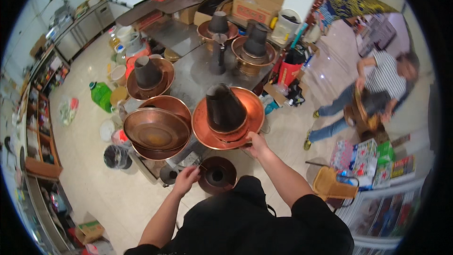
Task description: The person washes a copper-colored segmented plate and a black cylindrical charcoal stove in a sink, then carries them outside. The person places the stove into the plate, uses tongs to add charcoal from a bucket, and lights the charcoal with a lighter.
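Observation:
My right hand (pixel 259 146) grips the near rim of a shiny copper hot pot (pixel 201 132), thumb on top and fingers partly hidden beneath. A blackened chimney cone (pixel 224 111) rises from the pot's middle. My left hand (pixel 187 180) hangs lower, just in front of the steel table's near edge, fingers close together. Whether it pinches something thin is too small to tell. Beside it are a dark metal cone (pixel 167 175) and another copper pot (pixel 230 170) seen from above, low down near my body. Stacked copper pans (pixel 155 129) sit left of the held pot.
More chimney hot pots (pixel 150 78) (pixel 253 47) (pixel 217 28) stand on the steel table (pixel 191 67). An open carton (pixel 253 9) is behind them. To the right, a person in a striped shirt (pixel 384 74) bends over a chair. A lined bin (pixel 118 157) and green bottle (pixel 101 95) stand left.

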The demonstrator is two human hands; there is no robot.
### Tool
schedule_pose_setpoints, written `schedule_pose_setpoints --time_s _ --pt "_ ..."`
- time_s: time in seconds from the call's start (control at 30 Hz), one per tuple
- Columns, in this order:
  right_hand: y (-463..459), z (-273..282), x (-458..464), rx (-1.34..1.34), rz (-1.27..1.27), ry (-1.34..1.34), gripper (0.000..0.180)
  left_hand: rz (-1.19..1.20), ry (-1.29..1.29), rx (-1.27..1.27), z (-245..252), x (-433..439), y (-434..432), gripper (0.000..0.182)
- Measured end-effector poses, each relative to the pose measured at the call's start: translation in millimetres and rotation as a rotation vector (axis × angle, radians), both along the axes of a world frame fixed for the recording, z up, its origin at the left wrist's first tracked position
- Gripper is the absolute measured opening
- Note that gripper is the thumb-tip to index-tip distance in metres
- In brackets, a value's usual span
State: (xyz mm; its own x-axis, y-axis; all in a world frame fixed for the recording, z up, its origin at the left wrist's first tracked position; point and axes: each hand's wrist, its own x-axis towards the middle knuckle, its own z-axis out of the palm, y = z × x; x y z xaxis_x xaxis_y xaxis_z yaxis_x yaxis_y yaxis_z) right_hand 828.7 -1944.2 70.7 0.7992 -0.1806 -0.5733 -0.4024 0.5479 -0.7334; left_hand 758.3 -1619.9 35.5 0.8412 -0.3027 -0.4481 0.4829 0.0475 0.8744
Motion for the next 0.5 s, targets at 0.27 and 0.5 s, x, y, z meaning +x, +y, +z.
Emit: schedule_pose_setpoints --time_s 0.27,0.5 --pt "-62 -63 160 0.094 0.26 0.091 0.043 0.388 0.495 -0.474 1 172 -176 0.057" --pt "-90 -107 255 0.111 0.508 0.152 0.051 1.0 0.482 -0.483 -35 234 -250 0.041"
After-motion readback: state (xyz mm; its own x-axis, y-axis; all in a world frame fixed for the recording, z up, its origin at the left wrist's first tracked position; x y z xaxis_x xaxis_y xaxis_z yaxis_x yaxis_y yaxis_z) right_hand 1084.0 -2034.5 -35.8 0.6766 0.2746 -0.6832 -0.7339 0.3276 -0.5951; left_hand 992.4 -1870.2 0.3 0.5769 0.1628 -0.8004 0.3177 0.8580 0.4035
